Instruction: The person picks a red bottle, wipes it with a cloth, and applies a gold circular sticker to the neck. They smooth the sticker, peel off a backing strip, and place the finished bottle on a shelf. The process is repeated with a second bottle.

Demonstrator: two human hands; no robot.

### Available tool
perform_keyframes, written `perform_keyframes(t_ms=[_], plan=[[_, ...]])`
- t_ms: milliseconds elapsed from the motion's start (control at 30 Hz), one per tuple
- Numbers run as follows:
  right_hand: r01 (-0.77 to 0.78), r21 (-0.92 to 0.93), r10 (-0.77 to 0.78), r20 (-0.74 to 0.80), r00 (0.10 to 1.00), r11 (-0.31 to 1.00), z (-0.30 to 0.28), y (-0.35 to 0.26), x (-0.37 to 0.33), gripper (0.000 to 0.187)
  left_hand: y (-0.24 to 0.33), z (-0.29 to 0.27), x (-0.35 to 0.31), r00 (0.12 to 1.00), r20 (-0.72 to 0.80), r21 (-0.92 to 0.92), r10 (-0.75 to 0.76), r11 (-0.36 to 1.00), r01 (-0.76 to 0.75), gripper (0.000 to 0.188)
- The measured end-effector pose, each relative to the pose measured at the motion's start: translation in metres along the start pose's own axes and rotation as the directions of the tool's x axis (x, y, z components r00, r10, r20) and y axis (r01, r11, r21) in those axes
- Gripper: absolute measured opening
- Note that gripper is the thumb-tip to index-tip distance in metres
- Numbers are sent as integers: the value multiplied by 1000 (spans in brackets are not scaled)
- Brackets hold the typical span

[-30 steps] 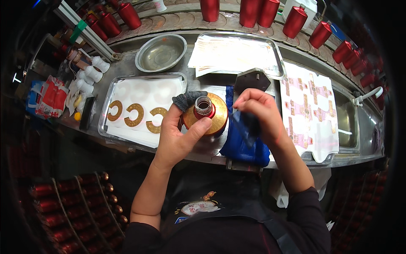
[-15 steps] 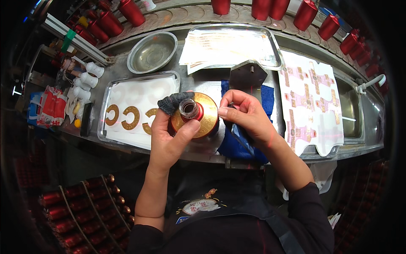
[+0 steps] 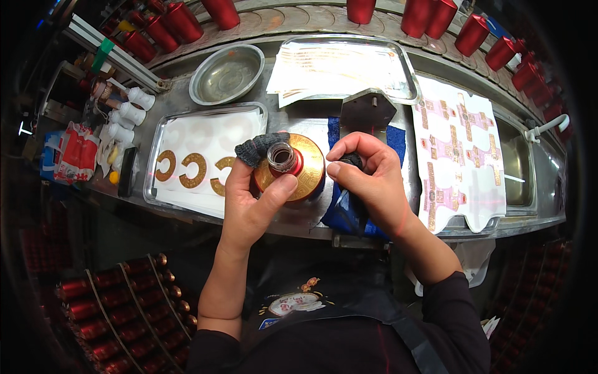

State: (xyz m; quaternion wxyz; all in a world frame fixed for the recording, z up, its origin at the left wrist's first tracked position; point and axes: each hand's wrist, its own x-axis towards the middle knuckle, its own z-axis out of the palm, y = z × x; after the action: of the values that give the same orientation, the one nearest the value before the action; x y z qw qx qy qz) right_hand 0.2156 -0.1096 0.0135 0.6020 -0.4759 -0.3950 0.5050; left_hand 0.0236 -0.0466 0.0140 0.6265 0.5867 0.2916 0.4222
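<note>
Left hand (image 3: 254, 206) is gripping 1 gold-collared red bottle (image 3: 306, 174), fingers (image 3: 281, 189) half-curled; right hand (image 3: 381, 184) is holding fingertips (image 3: 335, 169) nearly together, contents unclear.

We note: dark sleeves (image 3: 450, 311), ending near elbow; black apron (image 3: 355, 293), pale round emblem (image 3: 296, 303); grey knit cover (image 3: 256, 149) on left fingers (image 3: 238, 179).

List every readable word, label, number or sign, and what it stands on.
Nothing legible enough to quote.
Apron badge: lettering blurred.
Gold ring around the bottle neck: markings too small.
Red-and-white package: print blurred.
Pink-and-gold labels: too small.
Upper sheets: print washed out.
</note>
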Motion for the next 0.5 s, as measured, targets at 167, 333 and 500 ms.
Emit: perform_keyframes(t_ms=[167,333,500], plan=[[20,-48,-20,-10,1000,999,5,4,6,10,0,0,-1,999,-15,49,-41,998,42,54],[-23,-58,23,7,1000,998,5,-2,3,9,0,0,-2,998,-20,50,-61,997,62,57],[225,-268,-220,50,974,937,6,-3,-2,12,1,0,-1,997,-17,51,-69,996,70,57]])
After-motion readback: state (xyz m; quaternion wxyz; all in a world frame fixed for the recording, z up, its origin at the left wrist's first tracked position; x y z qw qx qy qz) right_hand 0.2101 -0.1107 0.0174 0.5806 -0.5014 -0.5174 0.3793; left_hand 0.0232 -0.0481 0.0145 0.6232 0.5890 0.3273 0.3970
